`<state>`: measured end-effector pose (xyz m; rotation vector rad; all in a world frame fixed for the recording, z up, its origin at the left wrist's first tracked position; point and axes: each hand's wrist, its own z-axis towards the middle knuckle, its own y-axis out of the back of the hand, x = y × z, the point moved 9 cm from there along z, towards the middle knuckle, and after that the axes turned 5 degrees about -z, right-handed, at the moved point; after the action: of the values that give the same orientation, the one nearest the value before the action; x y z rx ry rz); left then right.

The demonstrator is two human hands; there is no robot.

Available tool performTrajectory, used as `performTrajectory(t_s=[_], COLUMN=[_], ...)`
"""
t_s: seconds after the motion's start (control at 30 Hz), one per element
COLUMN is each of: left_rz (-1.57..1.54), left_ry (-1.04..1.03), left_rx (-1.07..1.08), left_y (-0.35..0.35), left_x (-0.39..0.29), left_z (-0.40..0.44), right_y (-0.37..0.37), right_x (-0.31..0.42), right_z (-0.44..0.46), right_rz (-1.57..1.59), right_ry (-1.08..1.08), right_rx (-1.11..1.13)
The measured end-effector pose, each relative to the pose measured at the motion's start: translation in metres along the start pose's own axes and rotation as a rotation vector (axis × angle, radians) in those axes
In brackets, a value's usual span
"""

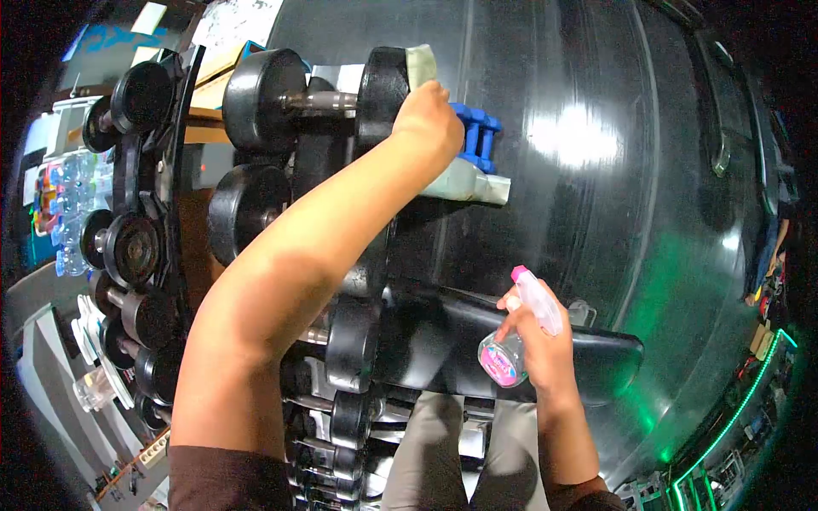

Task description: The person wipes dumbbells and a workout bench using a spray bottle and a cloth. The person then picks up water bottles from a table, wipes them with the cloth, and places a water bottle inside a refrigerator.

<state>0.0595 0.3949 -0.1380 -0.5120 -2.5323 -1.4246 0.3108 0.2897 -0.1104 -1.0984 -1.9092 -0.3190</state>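
My left hand (430, 123) is closed on a pale green cloth (473, 183) and presses it to the outer end of a large black dumbbell (382, 89). One end of the cloth sticks up above my fingers and the rest hangs below them. Just past this hand are small blue dumbbells (479, 140), partly covered by hand and cloth. Lower down, my right hand (545, 345) grips a clear spray bottle (503, 359) with a pink nozzle tip and a pink label. The bottle is held above a black padded bench (460, 341).
More black dumbbells (247, 209) line the rack below and beside the first. Farther left is a second rack with dumbbells (136, 247), and beyond it several clear plastic bottles (75, 204). A green light strip (741, 404) runs at the lower right over the dark floor (579, 221).
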Motion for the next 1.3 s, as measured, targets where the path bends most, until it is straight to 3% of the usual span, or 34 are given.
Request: performTrajectory(t_s=[0.17, 0.23, 0.27, 0.4, 0.47, 0.53, 0.6, 0.7, 0.73, 0.8, 0.83, 0.93, 1.03, 1.13, 1.3], left_rz=[-0.145, -0.503, -0.688, -1.094, -1.217, -1.389, -1.755, -1.547, -1.496, -1.582, -1.674, -1.749, -1.774, -1.754, -1.786], left_ry=[-0.111, -0.029, 0.109, 0.571, 0.806, 0.764, 0.713, 0.741, 0.816, 0.834, 0.808, 0.760, 0.710, 0.582, 0.649], left_rx=[-0.145, -0.569, -0.561, -1.068, -1.073, -1.031, -0.751, -0.801, -0.731, -0.697, -0.800, -0.827, -0.652, -0.719, -0.581], left_y=[0.022, 0.052, 0.044, 0.032, 0.001, -0.062, -0.094, -0.089, -0.085, -0.074, -0.068, -0.076, -0.093, -0.098, -0.116], left_x=[0.001, 0.028, 0.049, 0.145, 0.179, 0.201, 0.181, 0.172, 0.167, 0.152, 0.145, 0.127, 0.109, 0.109, 0.122], left_z=[-0.056, -0.091, -0.097, -0.146, -0.141, -0.095, -0.048, -0.043, -0.050, -0.074, -0.086, -0.106, -0.122, -0.127, -0.120], right_y=[0.004, 0.005, 0.005, 0.010, 0.007, 0.005, -0.001, -0.010, -0.014, -0.022, -0.025, -0.031, -0.035, -0.035, -0.029], right_x=[0.000, 0.001, 0.003, 0.002, 0.002, 0.005, 0.000, -0.009, -0.013, -0.017, -0.019, -0.023, -0.022, -0.023, -0.030], right_z=[0.003, 0.005, 0.008, 0.017, 0.021, 0.022, 0.022, 0.019, 0.019, 0.020, 0.020, 0.018, 0.020, 0.020, 0.022], right_rz=[-0.021, -0.031, -0.036, -0.045, -0.052, -0.099, -0.088, -0.129, -0.126, -0.125, -0.127, -0.128, -0.107, -0.087, -0.129], right_ry=[-0.025, -0.004, 0.000, 0.031, 0.048, 0.045, 0.050, 0.021, 0.017, 0.018, 0.009, -0.010, 0.002, 0.003, 0.010], right_rx=[0.001, 0.011, 0.006, -0.013, -0.010, -0.060, -0.073, -0.049, -0.036, -0.006, 0.010, 0.026, 0.038, 0.049, 0.070])
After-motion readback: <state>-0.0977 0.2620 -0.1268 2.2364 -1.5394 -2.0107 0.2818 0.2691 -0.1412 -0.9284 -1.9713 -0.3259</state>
